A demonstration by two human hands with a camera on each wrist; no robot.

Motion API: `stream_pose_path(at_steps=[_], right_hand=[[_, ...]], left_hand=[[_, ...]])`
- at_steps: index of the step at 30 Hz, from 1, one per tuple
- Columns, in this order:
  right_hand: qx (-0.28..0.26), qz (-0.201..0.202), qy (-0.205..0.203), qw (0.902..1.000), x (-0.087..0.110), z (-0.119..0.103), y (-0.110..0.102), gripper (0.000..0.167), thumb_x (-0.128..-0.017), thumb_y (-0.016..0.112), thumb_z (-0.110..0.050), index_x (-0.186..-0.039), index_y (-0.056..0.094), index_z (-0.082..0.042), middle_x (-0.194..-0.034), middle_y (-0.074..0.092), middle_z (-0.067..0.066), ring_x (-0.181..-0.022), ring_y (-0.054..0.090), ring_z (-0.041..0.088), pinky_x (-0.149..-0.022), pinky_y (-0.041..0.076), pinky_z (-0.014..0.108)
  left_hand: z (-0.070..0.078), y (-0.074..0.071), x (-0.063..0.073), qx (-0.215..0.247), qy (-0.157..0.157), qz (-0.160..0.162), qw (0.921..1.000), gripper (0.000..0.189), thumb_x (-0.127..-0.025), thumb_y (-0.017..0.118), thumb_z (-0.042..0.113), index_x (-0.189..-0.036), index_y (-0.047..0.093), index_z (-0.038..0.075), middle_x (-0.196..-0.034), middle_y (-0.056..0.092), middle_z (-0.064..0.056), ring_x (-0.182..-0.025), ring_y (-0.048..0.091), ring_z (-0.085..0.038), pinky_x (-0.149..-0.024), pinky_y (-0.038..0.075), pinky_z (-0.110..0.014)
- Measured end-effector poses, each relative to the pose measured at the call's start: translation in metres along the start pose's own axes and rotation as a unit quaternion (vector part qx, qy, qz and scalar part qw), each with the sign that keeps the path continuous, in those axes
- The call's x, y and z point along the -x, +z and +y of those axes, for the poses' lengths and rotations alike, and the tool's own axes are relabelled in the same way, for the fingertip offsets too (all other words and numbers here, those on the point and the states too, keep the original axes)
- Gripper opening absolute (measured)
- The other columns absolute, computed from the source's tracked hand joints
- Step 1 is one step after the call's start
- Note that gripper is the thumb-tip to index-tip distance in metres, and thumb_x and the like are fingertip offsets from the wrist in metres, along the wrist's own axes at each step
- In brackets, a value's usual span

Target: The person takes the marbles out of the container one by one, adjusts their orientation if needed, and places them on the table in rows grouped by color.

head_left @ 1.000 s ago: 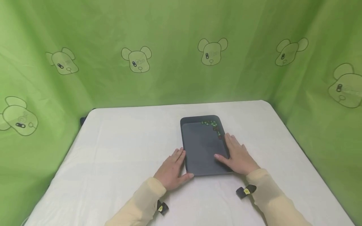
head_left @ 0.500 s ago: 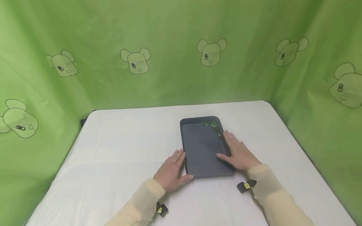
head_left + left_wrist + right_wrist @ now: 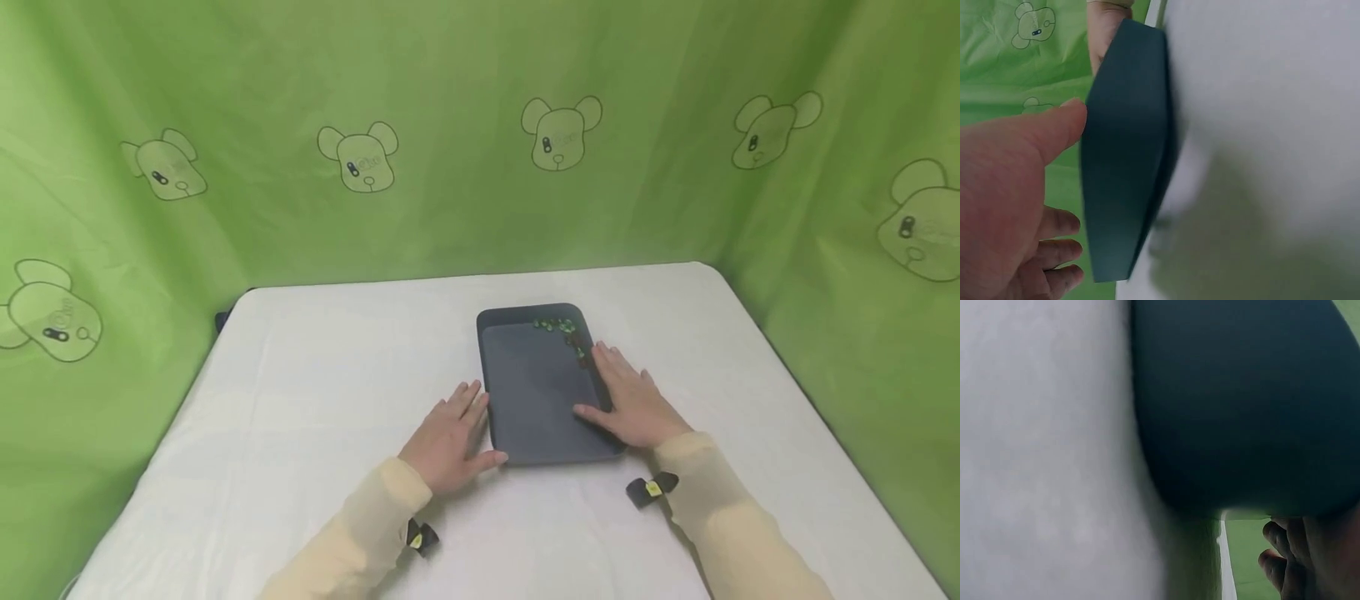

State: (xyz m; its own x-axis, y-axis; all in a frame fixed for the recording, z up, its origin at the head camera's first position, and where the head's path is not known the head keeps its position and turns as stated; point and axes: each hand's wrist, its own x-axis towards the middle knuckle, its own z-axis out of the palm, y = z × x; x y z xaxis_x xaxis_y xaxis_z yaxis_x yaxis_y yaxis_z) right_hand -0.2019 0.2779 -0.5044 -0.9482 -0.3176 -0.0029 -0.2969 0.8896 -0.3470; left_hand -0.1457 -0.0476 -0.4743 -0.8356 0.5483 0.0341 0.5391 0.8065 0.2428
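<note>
A dark grey-blue rectangular tray (image 3: 528, 392) lies on the white table. Small shiny green and dark red pieces (image 3: 566, 327), too small to name, line its far right corner. My left hand (image 3: 447, 437) lies at the tray's left side, fingers nearly straight, thumb by the near left corner. In the left wrist view the thumb tip meets the tray's rim, while the other fingers appear just apart. My right hand (image 3: 637, 408) rests over the right wall, straight fingers along the outside and thumb above the tray floor. The right wrist view shows mostly the tray's near wall (image 3: 1247, 412).
A white cloth covers the table (image 3: 337, 358). Green curtains (image 3: 465, 217) printed with bear heads stand behind it and at both sides. Black straps with yellow tags (image 3: 652, 489) hang at both wrists.
My left hand has shifted slightly left, with its fingers a little more spread. The right hand has slid slightly forward along the tray's edge. The tray stays about where it was.
</note>
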Motion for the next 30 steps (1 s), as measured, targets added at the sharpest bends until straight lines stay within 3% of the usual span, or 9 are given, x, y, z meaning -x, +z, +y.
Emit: stream_pose_path(at_steps=[7, 18, 30], right_hand=[[0.013, 0.004, -0.009, 0.9999, -0.001, -0.004, -0.004, 0.104, -0.086, 0.052, -0.068, -0.154, 0.006, -0.004, -0.160, 0.004, 0.014, -0.146, 0.006, 0.035, -0.106, 0.010, 0.070], [0.069, 0.000, -0.079, 0.9945, 0.019, 0.001, -0.016, 0.113, -0.076, 0.058, -0.075, -0.152, 0.017, -0.003, -0.160, 0.010, 0.013, -0.147, 0.007, 0.030, -0.110, 0.013, 0.065], [0.084, -0.001, -0.083, 0.9930, 0.028, 0.001, -0.014, 0.114, -0.077, 0.056, -0.076, -0.153, 0.013, -0.003, -0.159, 0.013, 0.015, -0.146, 0.010, 0.032, -0.109, 0.014, 0.065]], left_hand=[[-0.003, -0.011, -0.004, 0.010, -0.003, -0.004, 0.9999, 0.089, -0.090, 0.047, 0.066, -0.150, 0.028, 0.002, -0.158, 0.021, -0.009, -0.145, 0.015, -0.026, -0.113, 0.024, -0.048], [-0.006, -0.005, 0.004, 0.021, -0.004, 0.006, 0.9997, 0.088, -0.090, 0.050, 0.064, -0.148, 0.032, 0.000, -0.156, 0.026, -0.012, -0.144, 0.019, -0.028, -0.112, 0.026, -0.049], [-0.007, -0.006, 0.005, 0.025, 0.000, 0.003, 0.9997, 0.087, -0.091, 0.050, 0.062, -0.148, 0.030, 0.000, -0.156, 0.025, -0.012, -0.144, 0.019, -0.028, -0.112, 0.026, -0.049]])
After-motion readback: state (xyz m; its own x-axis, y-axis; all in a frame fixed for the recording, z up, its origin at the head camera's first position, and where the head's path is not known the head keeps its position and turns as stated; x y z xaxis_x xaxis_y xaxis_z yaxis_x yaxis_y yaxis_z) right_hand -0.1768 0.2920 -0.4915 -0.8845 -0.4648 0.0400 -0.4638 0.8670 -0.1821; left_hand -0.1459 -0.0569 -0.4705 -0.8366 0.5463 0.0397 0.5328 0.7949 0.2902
